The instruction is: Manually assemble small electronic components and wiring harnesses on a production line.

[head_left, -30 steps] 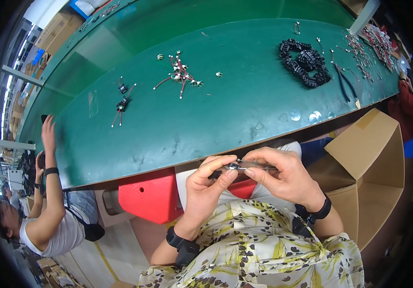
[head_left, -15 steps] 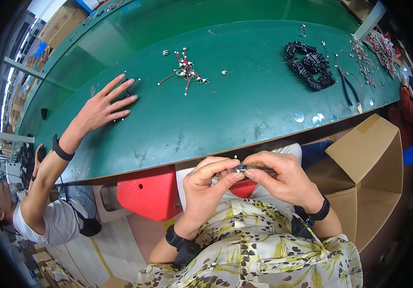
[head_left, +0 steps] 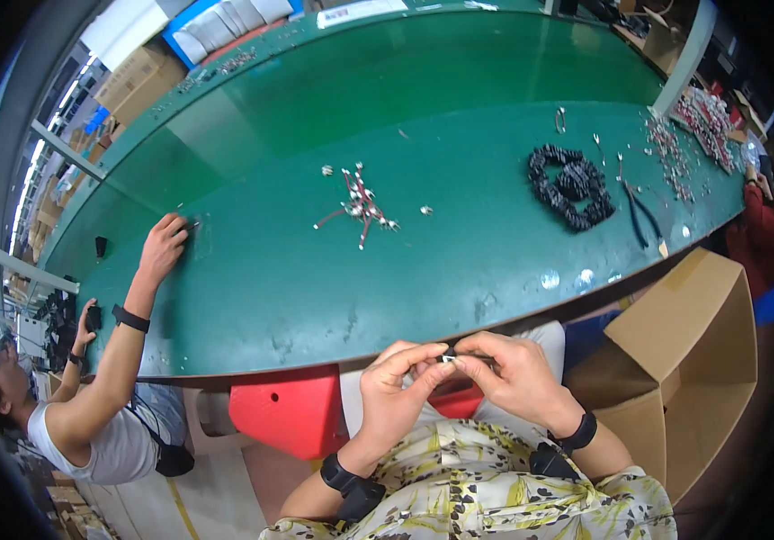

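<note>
Pinching the small black-and-white connector (head_left: 447, 358) between their fingertips, left hand (head_left: 393, 382) and right hand (head_left: 517, 376) sit close by the table edge (head_left: 513, 323); the co-worker's hand (head_left: 164, 245) has pulled back leftward, likely leaving this work undisturbed, while green tabletop (head_left: 315, 297) stretches up to the red-wire cluster (head_left: 362, 207), cardboard box (head_left: 711, 346) at right

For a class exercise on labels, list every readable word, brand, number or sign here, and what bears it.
No text is readable.
White sheet, top: marks too small to read.
Brown carton, upper left: marks too blurred to read.
Small held part: no lettering discernible.
</note>
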### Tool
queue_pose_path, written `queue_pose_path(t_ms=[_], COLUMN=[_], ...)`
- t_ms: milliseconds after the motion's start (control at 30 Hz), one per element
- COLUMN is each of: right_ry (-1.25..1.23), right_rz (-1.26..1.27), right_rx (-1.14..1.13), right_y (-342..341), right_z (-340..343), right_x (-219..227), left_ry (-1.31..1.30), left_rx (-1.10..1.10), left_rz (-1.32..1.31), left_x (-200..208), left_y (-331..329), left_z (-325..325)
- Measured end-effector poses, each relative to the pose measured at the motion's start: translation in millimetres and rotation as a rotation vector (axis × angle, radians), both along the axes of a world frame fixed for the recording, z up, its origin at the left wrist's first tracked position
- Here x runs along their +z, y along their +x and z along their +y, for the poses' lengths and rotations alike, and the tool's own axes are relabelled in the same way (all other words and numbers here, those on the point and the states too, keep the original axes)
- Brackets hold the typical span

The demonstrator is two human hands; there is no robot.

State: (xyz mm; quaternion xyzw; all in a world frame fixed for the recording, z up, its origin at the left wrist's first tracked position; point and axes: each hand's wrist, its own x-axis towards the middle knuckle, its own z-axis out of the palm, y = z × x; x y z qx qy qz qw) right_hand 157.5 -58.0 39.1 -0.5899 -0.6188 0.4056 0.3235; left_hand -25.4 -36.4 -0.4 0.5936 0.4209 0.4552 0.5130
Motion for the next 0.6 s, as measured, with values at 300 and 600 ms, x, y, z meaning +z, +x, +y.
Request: queue_pose_path(t_ms=[300,600], right_ry=[0.158,0.438], right_rz=[-0.091,-0.383], right_rx=[-0.073,-0.513], right_y=[53,137], right_z=[2,48], right_x=[-2,5], left_ry=[0.361,-0.735], left_rx=[0.558,-0.343], left_rz=[0.727,-0.733], left_x=[18,23], left_y=[-119,-12], left_z=[72,20])
